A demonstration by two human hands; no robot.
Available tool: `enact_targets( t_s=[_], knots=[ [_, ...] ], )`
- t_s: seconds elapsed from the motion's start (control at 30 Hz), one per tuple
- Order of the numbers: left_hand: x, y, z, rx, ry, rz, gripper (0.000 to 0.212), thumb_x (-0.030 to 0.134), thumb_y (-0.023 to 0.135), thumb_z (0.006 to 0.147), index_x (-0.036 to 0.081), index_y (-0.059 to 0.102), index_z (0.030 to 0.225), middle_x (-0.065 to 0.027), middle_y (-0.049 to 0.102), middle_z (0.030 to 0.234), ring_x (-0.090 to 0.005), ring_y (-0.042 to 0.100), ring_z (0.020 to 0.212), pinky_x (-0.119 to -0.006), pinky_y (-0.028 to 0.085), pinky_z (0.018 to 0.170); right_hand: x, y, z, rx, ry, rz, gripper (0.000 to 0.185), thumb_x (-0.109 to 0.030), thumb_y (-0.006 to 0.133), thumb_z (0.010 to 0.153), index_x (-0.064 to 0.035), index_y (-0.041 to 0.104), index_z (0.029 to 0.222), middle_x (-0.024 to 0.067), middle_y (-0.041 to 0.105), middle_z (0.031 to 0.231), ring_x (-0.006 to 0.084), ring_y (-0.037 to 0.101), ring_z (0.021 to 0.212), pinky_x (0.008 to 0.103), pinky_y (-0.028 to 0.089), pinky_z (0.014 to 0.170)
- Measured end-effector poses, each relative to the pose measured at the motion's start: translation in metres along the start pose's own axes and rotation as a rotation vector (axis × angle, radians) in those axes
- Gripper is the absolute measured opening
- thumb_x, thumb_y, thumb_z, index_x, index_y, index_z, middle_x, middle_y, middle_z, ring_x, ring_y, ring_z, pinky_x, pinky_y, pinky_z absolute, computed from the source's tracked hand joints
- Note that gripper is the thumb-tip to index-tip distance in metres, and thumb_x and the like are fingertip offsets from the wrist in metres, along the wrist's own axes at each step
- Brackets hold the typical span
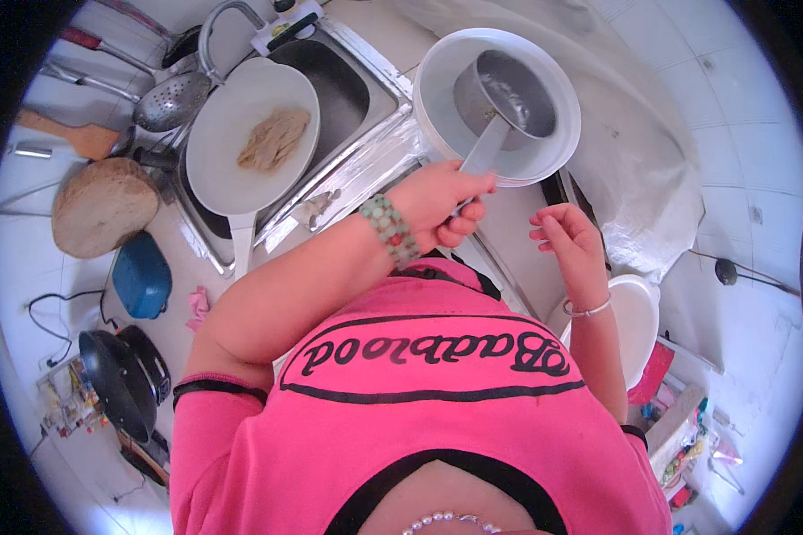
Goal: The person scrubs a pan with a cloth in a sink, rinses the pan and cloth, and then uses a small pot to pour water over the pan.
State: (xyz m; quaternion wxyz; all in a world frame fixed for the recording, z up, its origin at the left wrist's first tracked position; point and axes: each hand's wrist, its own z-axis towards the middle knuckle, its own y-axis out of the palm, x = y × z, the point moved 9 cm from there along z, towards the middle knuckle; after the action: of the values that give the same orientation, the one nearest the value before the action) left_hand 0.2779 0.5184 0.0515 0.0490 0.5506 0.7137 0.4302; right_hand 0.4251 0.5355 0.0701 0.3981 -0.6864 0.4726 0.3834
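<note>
My left hand (452,204), with a beaded bracelet at the wrist, grips the pale handle of a metal water scoop (472,100). The scoop's bowl is tilted inside the mouth of a round white plastic bucket (428,127); shiny patches show in the bowl, but I cannot tell how much liquid it holds. To the right, below the bucket's rim, my right hand (569,234) is raised with fingers loosely bent and nothing in them. On the left, a white pan (214,147) rests over the sink with a lump of beige dough-like food (274,139) in it.
A stainless steel sink (338,80) with a curved faucet (207,40) lies under the pan. Utensils, including a skimmer (172,100), hang left beside a round wooden board (105,207). A blue container (142,275) and black wok (117,381) stand nearer. Plastic sheeting (636,160) drapes the right.
</note>
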Motion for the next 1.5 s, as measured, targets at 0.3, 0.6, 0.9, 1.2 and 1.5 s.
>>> enact_targets(
  t_s=[0.3, 0.6, 0.9, 1.2, 1.5],
  knots=[
    [0.069, -0.054, -0.125, 0.722, 0.893, 1.284, 0.022, 0.015, 0.051, 0.074, 0.001, 0.044, 0.089, -0.0186, 0.052, 0.068, -0.0357, 0.052, 0.067, -0.042, 0.039, 0.061, 0.021, 0.013, 0.017, -0.026, 0.013, -0.040, 0.012, -0.015, 0.048, 0.081, -0.0048, 0.053, 0.085, 0.0024, 0.056, 0.082, 0.0095, 0.053, 0.070, 0.0207, 0.040, 0.060],
    [-0.035, -0.204, -0.184, 0.431, 0.607, -0.344, 0.020, 0.015, 0.048, 0.082, 0.009, 0.046, 0.101, -0.0010, 0.049, 0.071, -0.0055, 0.040, 0.053, -0.018, 0.032, 0.044, 0.023, 0.027, 0.020, -0.053, 0.026, -0.049, 0.014, -0.016, 0.045, 0.084, -0.0051, 0.051, 0.092, 0.0018, 0.056, 0.086, 0.0065, 0.051, 0.069, 0.0175, 0.040, 0.057],
    [0.007, -0.267, -0.153, 0.386, 0.637, -0.583, 0.017, 0.011, 0.043, 0.083, 0.002, 0.043, 0.097, -0.0012, 0.042, 0.066, -0.0034, 0.030, 0.045, -0.014, 0.022, 0.032, 0.017, 0.015, 0.039, 0.036, -0.007, -0.047, 0.025, -0.025, 0.043, 0.085, -0.0021, 0.053, 0.090, 0.0047, 0.056, 0.081, 0.0100, 0.052, 0.069, 0.0207, 0.039, 0.057],
    [0.016, -0.280, -0.150, 0.413, 0.645, -0.586, 0.017, 0.021, 0.050, 0.082, 0.005, 0.046, 0.088, 0.0022, 0.036, 0.060, -0.0012, 0.025, 0.040, -0.014, 0.015, 0.030, 0.012, 0.011, 0.044, 0.087, -0.017, -0.174, 0.030, -0.026, 0.040, 0.086, -0.0019, 0.052, 0.075, 0.0036, 0.052, 0.065, 0.0086, 0.047, 0.055, 0.0194, 0.037, 0.049],
    [0.016, -0.281, -0.150, 0.457, 0.638, -0.501, 0.018, 0.022, 0.054, 0.079, 0.007, 0.044, 0.083, 0.0026, 0.038, 0.060, -0.0014, 0.025, 0.041, -0.015, 0.015, 0.031, 0.024, 0.002, 0.047, 0.104, 0.064, -0.154, 0.030, -0.027, 0.040, 0.084, -0.0014, 0.051, 0.071, 0.0055, 0.053, 0.061, 0.0119, 0.049, 0.049, 0.0210, 0.039, 0.044]
  ],
)
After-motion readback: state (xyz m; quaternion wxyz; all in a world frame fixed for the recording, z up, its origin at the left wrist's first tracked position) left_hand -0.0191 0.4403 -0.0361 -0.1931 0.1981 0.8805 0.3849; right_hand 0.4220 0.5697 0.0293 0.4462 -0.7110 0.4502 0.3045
